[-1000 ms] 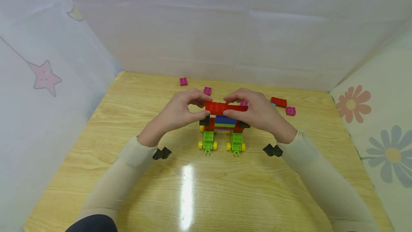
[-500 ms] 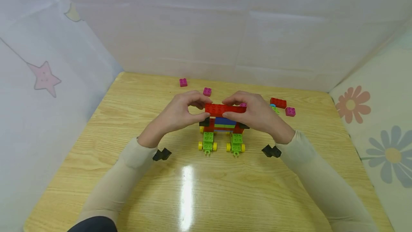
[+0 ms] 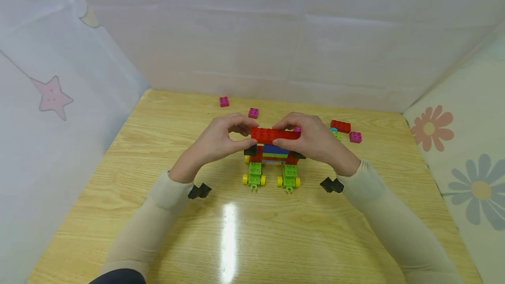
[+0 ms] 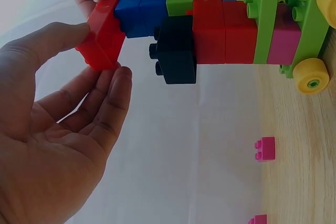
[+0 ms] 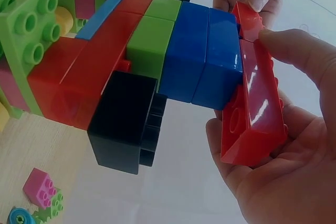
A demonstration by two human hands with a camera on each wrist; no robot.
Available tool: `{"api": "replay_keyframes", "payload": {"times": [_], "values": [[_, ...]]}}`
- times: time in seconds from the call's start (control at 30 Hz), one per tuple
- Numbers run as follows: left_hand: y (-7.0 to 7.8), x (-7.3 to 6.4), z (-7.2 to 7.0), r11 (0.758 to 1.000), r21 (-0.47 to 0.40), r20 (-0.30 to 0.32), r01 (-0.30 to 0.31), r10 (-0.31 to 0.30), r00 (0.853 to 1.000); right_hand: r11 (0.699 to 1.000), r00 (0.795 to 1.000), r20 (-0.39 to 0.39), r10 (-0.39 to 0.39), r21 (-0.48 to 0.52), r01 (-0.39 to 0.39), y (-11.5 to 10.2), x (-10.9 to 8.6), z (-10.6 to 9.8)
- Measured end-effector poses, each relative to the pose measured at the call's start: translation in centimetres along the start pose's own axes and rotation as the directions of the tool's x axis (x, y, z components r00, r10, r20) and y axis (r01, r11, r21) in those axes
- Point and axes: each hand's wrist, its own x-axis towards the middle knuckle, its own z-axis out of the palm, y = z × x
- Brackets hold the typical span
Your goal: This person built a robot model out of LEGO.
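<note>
I am holding two rectangular red plastic bricks, lying end to end just right of the centre of the head view: my left hand (image 3: 222, 138) is pinching the outer part of the left red brick (image 3: 261, 133), and my right hand (image 3: 317, 138) is gripping the right red brick (image 5: 261, 90) between thumb and fingers. Together they are forming one bar whose long axis is running left to right across the head view, straight from one hand to the other, so neither hand is lying nearer. A thin seam is showing between them in the right wrist view. The bar is sitting on top of the glossy blue plastic bricks (image 5: 182, 56) and reaching past them at either side, the right red brick's hollow underside showing beyond the blue. Whether it is fully pressed home, I cannot tell. Below the overhangs, a left black plastic brick (image 4: 177, 51) and a right black plastic brick (image 5: 121, 121) are jutting out sideways, apart from the red, while green plastic bases (image 3: 254, 170) with yellow wheels (image 3: 245, 179) are carrying everything on the wooden bench (image 3: 284, 240).
</note>
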Motion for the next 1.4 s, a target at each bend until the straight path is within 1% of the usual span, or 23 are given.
{"api": "replay_keyframes", "payload": {"times": [0.43,0.7,1.03,1.23,1.4], "values": [[0.0,-0.1,0.0,1.0,0.013,0.011,-0.002,0.002,1.0,0.999,0.999,0.013,0.034,-0.006,-0.034,0.0,0.1,0.1],[0.0,0.0,-0.1,1.0,0.004,0.02,-0.002,0.002,1.0,0.999,0.999,0.014,0.045,0.009,-0.045,0.0,0.1,0.2],[-0.1,0.1,-0.3,1.0,0.022,0.024,0.006,-0.007,1.0,1.0,1.0,-0.01,0.012,-0.006,-0.012,0.0,0.1,0.4],[0.0,0.0,-0.2,0.999,0.045,0.029,0.003,-0.004,1.0,1.0,1.0,-0.029,0.009,0.007,-0.009,0.2,-0.2,0.9],[0.1,-0.1,-0.2,0.998,0.057,0.032,0.001,-0.003,0.999,1.0,0.998,-0.053,-0.013,0.0,0.013,0.6,-0.6,1.1]]}}
